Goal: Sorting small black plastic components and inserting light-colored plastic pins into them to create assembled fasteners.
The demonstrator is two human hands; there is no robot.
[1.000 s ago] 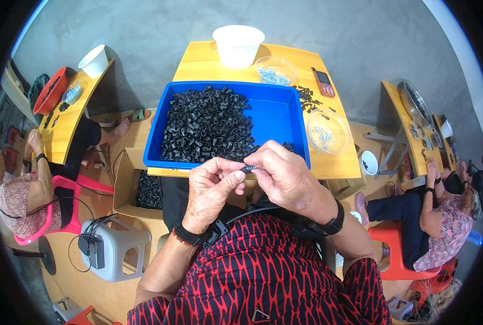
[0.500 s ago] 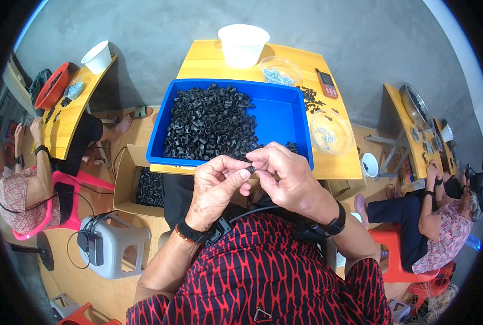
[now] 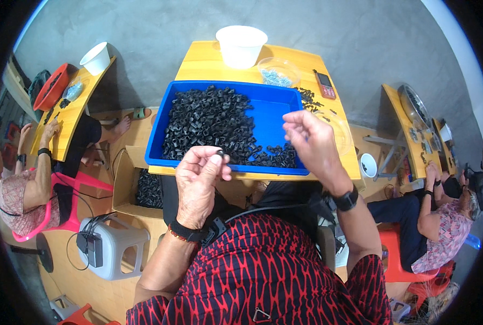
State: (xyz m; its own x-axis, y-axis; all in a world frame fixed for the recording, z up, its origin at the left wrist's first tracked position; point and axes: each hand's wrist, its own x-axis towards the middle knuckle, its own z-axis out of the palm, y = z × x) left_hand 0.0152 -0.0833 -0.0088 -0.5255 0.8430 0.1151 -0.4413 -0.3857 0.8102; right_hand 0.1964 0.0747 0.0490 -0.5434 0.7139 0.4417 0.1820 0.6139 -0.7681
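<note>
At the near edge of the blue tray [image 3: 160, 130], my left hand [image 3: 198, 176] pinches a small black plastic part [image 3: 220, 153] between thumb and fingertips. My right hand [image 3: 311, 138] is raised over the tray's right end, away from the left one. Its fingers are curled together, and what they hold, if anything, is hidden. A large heap of small hollow black plastic parts [image 3: 209, 119] fills the tray's left side. A smaller group of black parts [image 3: 274, 157] lies along its near right side. Beside my right hand, a clear shallow dish [image 3: 343, 142] is partly covered by it.
Behind the tray stand a white bowl [image 3: 241, 46] and a clear dish of silvery screws [image 3: 276, 76]. Loose black pieces [image 3: 308, 100] and a red phone [image 3: 325, 85] lie at right. Below is a cardboard box [image 3: 123, 187]. People sit at side tables, left and right.
My hands have come apart. The right has moved up and right over the tray, while the left has shifted slightly left and up, still holding the black part.
</note>
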